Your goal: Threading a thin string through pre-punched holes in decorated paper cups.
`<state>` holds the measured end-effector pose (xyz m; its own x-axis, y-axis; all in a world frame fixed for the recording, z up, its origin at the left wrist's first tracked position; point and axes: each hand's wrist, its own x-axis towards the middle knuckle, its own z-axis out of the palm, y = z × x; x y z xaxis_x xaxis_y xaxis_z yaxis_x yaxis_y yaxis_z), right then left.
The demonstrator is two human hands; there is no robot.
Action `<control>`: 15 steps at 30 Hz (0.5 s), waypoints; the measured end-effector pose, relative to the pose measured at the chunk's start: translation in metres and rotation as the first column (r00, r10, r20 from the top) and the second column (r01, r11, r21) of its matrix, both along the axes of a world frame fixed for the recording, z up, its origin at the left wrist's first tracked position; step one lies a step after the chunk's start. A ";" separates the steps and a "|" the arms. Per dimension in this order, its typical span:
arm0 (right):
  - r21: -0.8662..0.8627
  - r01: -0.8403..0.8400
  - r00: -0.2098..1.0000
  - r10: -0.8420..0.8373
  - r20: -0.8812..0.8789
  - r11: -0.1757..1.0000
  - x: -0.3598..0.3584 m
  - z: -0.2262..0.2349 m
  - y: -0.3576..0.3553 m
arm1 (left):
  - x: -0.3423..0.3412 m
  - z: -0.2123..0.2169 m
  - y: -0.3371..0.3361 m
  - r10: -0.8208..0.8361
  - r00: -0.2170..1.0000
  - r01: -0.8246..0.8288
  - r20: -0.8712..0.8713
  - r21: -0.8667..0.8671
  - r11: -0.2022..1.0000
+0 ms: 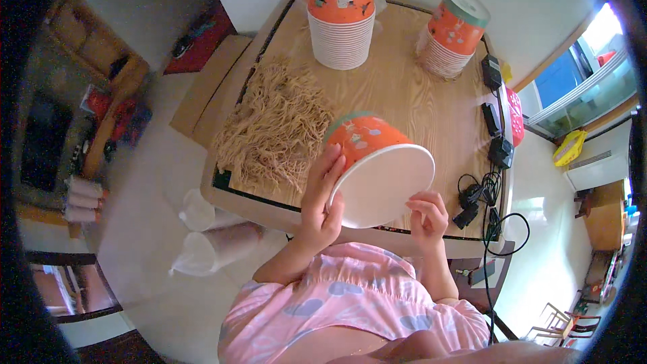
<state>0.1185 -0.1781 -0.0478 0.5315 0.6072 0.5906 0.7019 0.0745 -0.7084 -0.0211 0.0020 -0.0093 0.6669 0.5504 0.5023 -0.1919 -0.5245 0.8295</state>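
Note:
A large paper tub [381,185], orange and teal outside with a white inside, is tilted so its round opening faces me over the table's near edge. My left hand [322,195] grips its left side, thumb at the rim and fingers along the printed wall. At the lower right rim, my right hand [428,216] is closed, its curled fingertips reaching over the edge of the opening; the thumb is mostly hidden. Left of the tub lies a spread pile of tan crinkled strands [276,121].
A tall stack of matching tubs [342,27] stands at the back, upside down. A shorter stack [455,34] is at the back right. Black power adapters [492,119] and tangled cables [482,192] line the wooden table's [391,87] right edge. Bagged tub stacks [216,249] lie on the floor.

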 end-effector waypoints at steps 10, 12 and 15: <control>0.040 0.040 0.999 -0.038 -0.034 0.998 -0.002 0.002 0.001 | -0.003 0.006 -0.006 0.004 1.000 -0.009 0.030 0.192 0.981; 0.045 0.043 0.999 -0.041 -0.031 0.998 -0.002 0.001 0.000 | -0.002 0.003 -0.007 0.030 0.999 -0.027 -0.016 0.120 0.992; 0.061 0.044 0.992 -0.036 -0.118 0.997 -0.004 0.002 -0.003 | 0.003 -0.006 0.000 -0.008 1.000 0.010 0.018 -0.122 0.992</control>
